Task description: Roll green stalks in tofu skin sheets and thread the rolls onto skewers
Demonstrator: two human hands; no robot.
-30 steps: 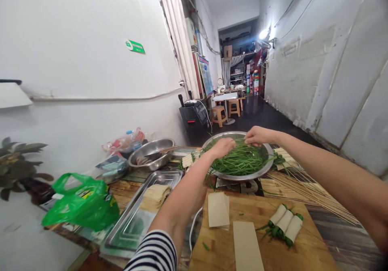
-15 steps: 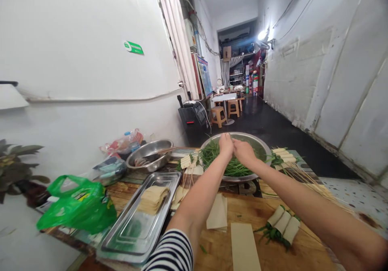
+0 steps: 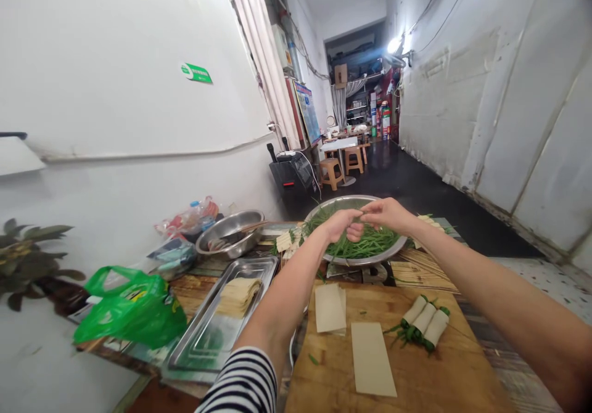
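Note:
Both my hands are raised over a wide steel bowl [image 3: 393,249] full of long green chive stalks [image 3: 370,243]. My left hand [image 3: 343,224] is closed, pinching a few green stalks. Its fingertips meet those of my right hand [image 3: 385,211], which is closed on the same stalks. On the wooden cutting board [image 3: 416,379] lie flat beige tofu-skin sheets [image 3: 371,359], another stack of sheets [image 3: 329,308], and three rolled sheets tied with greens [image 3: 424,325].
A steel tray [image 3: 203,345] at the left holds a pile of tofu skin [image 3: 238,294]. Behind it stand a steel basin [image 3: 230,233] and a green plastic bag [image 3: 134,308]. Bamboo skewers [image 3: 423,271] lie right of the bowl. A corridor with stools [image 3: 342,166] stretches beyond.
My hands lifted from the greens and came together above the bowl, pinching a few stalks between them. The view shifted slightly to the right.

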